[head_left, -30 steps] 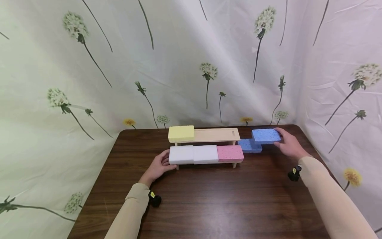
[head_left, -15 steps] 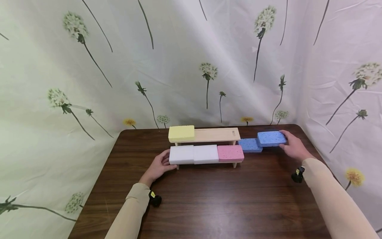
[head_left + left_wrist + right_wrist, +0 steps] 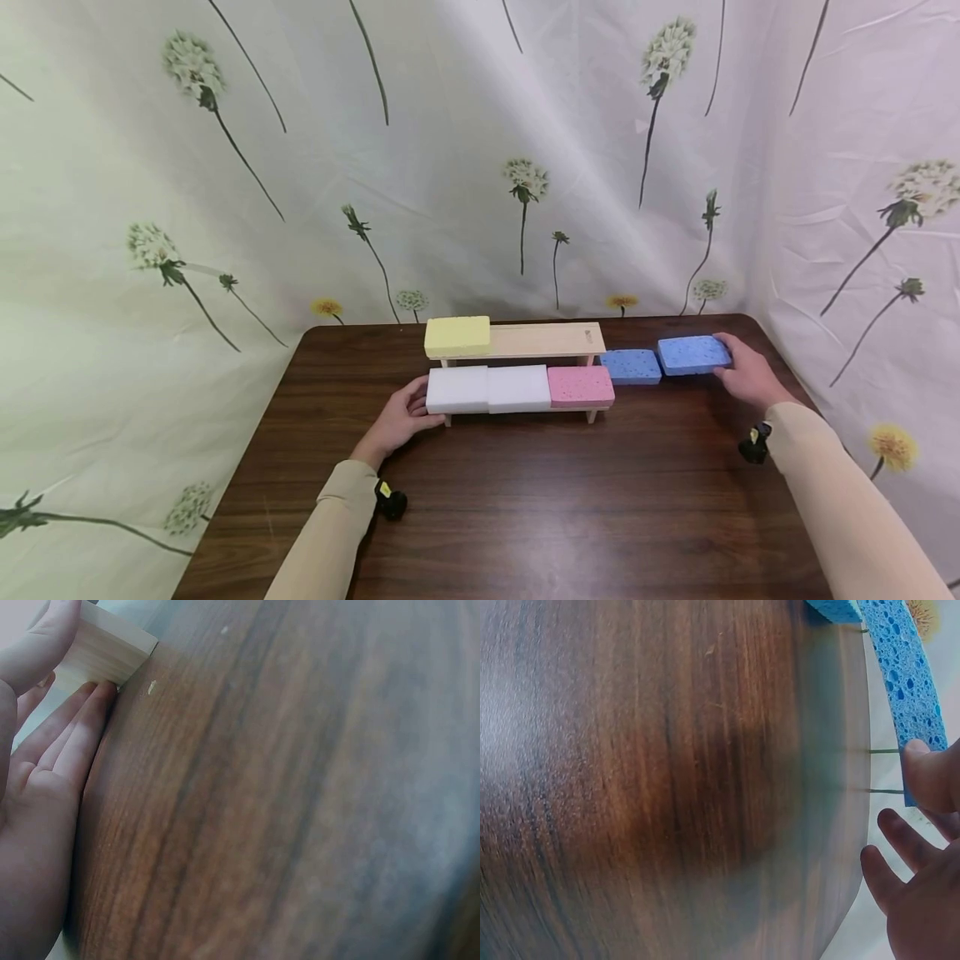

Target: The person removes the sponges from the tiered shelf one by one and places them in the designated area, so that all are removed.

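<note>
My left hand (image 3: 395,422) holds the left end of the low wooden stand (image 3: 105,645), thumb at its front edge and fingers against its end. Two white sponges (image 3: 457,389) and a pink sponge (image 3: 581,386) lie in a row on this stand. At the right, my right hand (image 3: 746,372) pinches one end of a blue sponge (image 3: 693,355) between thumb and fingers. In the right wrist view, that blue sponge (image 3: 906,671) stretches up from the thumb. Left of it, a second blue sponge (image 3: 632,366) lies flat on the table, a narrow gap between them.
Behind the front row stands a taller wooden stand (image 3: 543,337) with a yellow sponge (image 3: 457,336) on its left end. Its right leg is close to the flat blue sponge. The dark wooden table (image 3: 525,500) ends at a flower-printed curtain (image 3: 450,167).
My right hand has moved right and lowered with its blue sponge, which overlapped the other blue sponge before and now sits beside it. My left hand has stayed in place.
</note>
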Action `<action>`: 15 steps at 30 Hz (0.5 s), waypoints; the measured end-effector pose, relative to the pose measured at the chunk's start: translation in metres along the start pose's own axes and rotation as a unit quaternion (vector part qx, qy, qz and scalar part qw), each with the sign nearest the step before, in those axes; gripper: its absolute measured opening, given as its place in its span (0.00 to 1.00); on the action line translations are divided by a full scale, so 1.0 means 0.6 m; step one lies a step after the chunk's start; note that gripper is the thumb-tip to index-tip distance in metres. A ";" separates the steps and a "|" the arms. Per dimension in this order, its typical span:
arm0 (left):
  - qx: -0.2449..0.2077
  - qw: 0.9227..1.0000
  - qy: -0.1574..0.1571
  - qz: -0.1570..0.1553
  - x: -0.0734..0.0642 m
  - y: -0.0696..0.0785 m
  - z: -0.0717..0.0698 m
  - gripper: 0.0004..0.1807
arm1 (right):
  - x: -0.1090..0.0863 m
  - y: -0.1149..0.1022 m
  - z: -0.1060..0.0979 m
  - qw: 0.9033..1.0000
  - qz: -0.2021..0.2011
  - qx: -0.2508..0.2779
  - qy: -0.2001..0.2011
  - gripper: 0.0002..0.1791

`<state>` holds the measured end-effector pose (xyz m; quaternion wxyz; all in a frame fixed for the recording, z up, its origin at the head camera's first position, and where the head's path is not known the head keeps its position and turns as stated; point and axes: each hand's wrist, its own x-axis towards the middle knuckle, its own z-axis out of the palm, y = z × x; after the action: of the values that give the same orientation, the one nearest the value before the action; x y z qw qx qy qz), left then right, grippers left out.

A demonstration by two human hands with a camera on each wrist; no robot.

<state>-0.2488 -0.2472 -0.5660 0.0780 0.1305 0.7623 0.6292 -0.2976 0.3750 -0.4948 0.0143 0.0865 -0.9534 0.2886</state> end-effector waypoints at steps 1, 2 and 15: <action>0.000 1.000 0.000 -0.001 0.000 0.000 0.000 0.44 | 0.000 0.001 0.001 1.000 0.000 -0.001 0.001 0.34; 0.001 1.000 0.001 -0.001 0.000 0.001 0.000 0.45 | 0.000 0.002 0.002 1.000 0.000 -0.002 0.002 0.34; 0.004 1.000 -0.001 -0.005 -0.001 0.003 0.001 0.45 | 0.005 0.013 0.014 0.999 0.029 -0.018 -0.037 0.34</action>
<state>-0.2482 -0.2466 -0.5641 0.0812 0.1272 0.7655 0.6255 -0.3015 0.3761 -0.5060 -0.0277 0.0695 -0.9604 0.2685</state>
